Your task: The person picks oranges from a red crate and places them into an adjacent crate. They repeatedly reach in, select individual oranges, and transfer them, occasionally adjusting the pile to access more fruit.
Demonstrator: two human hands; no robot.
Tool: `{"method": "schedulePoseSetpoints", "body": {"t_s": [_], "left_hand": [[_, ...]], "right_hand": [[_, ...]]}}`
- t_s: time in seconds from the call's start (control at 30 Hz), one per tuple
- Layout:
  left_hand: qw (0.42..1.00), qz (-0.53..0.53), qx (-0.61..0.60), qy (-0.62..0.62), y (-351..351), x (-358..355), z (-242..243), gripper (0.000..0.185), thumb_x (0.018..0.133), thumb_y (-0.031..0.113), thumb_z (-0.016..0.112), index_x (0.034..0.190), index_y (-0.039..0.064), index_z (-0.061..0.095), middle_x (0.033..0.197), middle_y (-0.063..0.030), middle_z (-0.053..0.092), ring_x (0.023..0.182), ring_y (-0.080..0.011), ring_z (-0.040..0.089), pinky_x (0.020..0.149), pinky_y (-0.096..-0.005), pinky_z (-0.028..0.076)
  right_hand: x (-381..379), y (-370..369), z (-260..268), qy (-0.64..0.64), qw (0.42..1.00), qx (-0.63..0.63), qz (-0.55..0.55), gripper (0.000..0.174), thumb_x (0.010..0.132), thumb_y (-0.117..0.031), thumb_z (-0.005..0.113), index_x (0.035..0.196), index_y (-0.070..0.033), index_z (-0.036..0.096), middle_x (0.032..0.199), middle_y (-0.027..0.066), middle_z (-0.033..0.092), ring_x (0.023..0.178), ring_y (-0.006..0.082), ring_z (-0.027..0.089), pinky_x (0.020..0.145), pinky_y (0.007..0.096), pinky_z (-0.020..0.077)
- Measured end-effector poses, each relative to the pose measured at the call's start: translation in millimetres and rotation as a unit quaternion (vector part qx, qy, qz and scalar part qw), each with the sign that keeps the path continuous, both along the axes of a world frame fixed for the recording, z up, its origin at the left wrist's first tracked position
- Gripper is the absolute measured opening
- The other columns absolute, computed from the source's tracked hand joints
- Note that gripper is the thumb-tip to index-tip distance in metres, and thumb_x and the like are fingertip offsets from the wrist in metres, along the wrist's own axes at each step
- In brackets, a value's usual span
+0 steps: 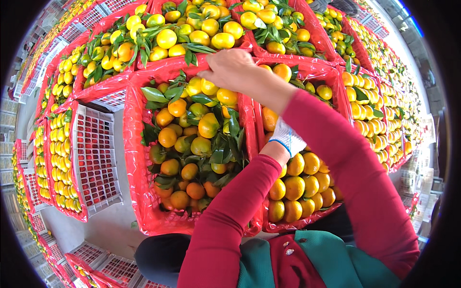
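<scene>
My bare right hand (pixel 228 68) is over the far right corner of a crate lined with red plastic film (pixel 134 172), close to yellow-orange mandarins (pixel 208 86). Its fingers point left, and whether they grip anything is hidden. Loose mandarins with green leaves (pixel 225 153) lie mixed inside this crate. My left hand, in a white knitted glove (pixel 288 138) with a blue cuff edge, is over the neighbouring crate on the right. My right forearm covers most of that hand. Below it, mandarins (pixel 295 181) sit in tidy rows in this right crate.
Beyond the near crates stand more red-lined crates of leafy mandarins (pixel 194 36). Rows of packed mandarins (pixel 367 115) extend to the right. A white lattice crate side (pixel 97 158) faces a strip of grey floor (pixel 122 219) on the left. My dark-clothed knee (pixel 162 255) is near the front rim.
</scene>
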State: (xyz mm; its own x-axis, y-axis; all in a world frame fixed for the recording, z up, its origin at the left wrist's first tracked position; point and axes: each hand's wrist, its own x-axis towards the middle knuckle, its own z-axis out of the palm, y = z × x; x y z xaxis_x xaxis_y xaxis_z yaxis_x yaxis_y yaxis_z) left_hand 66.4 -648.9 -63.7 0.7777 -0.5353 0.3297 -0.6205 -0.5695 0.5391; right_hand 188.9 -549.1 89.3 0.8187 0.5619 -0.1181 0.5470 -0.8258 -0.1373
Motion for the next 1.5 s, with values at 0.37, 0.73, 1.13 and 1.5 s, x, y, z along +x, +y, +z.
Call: {"method": "schedulePoseSetpoints", "body": {"t_s": [0.37, 0.73, 1.13, 1.5], "left_hand": [[0.999, 0.013, 0.03, -0.042, -4.5, 7.1, -3.6, 0.048, 0.096, 0.027, 0.062, 0.14, 0.007, 0.059, 0.137, -0.0203, 0.065, 0.122, -0.0384, 0.068, 0.105, -0.0517, 0.052], [0.998, -0.026, 0.044, -0.033, 15.0, 8.9, 62.4, 0.053, 0.085, 0.011, 0.075, 0.137, 0.007, 0.066, 0.141, -0.0163, 0.068, 0.123, -0.0377, 0.068, 0.107, -0.0494, 0.053], [0.996, 0.042, 0.076, -0.038, 0.0, 19.4, 64.4, 0.048, 0.083, 0.025, 0.086, 0.125, 0.011, 0.068, 0.123, -0.0125, 0.072, 0.111, -0.037, 0.071, 0.091, -0.0513, 0.056], [0.994, 0.044, 0.084, -0.048, -9.1, 17.5, 58.7, 0.057, 0.081, 0.029, 0.089, 0.13, 0.01, 0.066, 0.122, -0.0131, 0.072, 0.105, -0.0356, 0.071, 0.09, -0.053, 0.057]], "right_hand": [[-59.8, -83.1, 0.8, 0.193, 0.938, 0.284, 0.053, 0.068, 0.083, -0.044, 0.086, 0.136, -0.006, 0.069, 0.11, 0.0202, 0.078, 0.103, 0.0353, 0.078, 0.091, 0.0467, 0.0615], [-56.9, -330.6, -42.7, 0.092, 0.94, 0.142, -0.298, 0.07, 0.083, -0.049, 0.083, 0.138, -0.008, 0.069, 0.124, 0.0222, 0.075, 0.12, 0.0397, 0.071, 0.103, 0.0495, 0.0544], [-89.0, -331.2, -40.2, 0.177, 0.956, 0.043, -0.229, 0.069, 0.086, -0.054, 0.079, 0.135, -0.006, 0.069, 0.114, 0.0234, 0.077, 0.11, 0.0418, 0.074, 0.097, 0.0517, 0.0577], [-22.1, -326.3, -96.6, 0.128, 0.964, 0.123, -0.197, 0.07, 0.085, -0.037, 0.084, 0.146, -0.009, 0.065, 0.13, 0.0239, 0.073, 0.121, 0.0399, 0.071, 0.107, 0.0476, 0.0546]]}}
